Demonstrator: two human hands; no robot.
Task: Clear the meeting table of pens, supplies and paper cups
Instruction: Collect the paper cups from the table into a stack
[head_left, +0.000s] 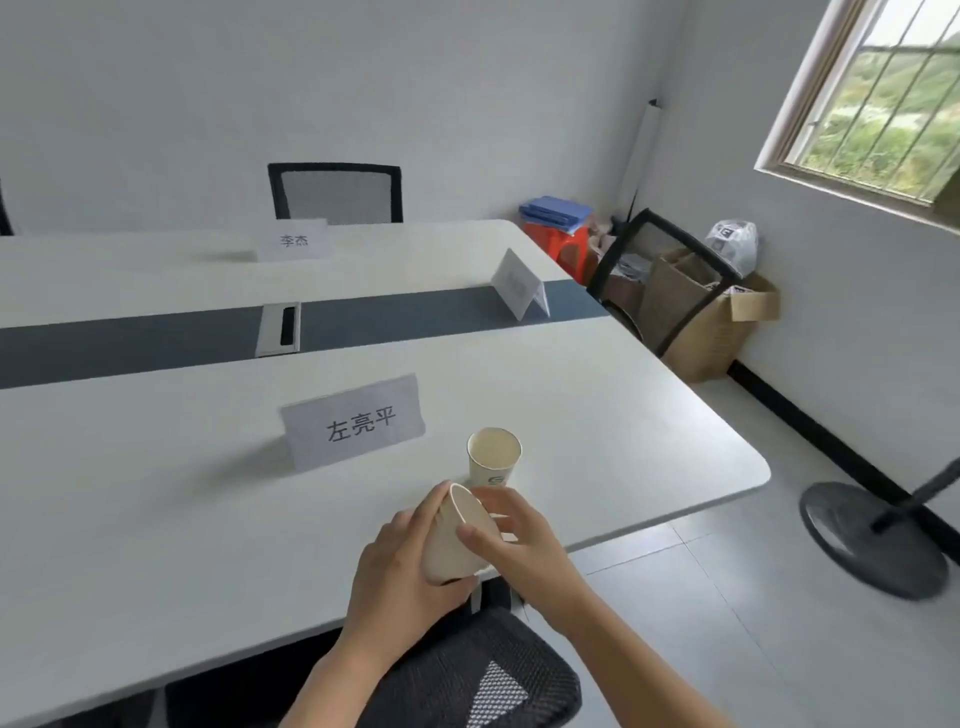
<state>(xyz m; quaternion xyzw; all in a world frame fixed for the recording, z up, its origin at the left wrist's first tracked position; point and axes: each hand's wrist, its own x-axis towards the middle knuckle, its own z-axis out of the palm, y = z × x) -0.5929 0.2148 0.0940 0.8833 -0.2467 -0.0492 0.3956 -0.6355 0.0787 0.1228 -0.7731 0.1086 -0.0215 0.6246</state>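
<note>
A tilted white paper cup (451, 540) hangs just above the near edge of the white meeting table (156, 519), its mouth turned away from me. My left hand (400, 566) wraps its side and base. My right hand (519, 540) grips it from the right, thumb on its wall. A second paper cup (493, 457) stands upright on the table just behind them, empty as far as I can see, with a dark logo on its side.
A paper name card (356, 423) stands left of the upright cup; two more (295, 240) (519, 283) stand farther back. A black mesh chair (467, 675) is tucked under the near edge. Boxes, bags and a fan base (872, 540) fill the right floor.
</note>
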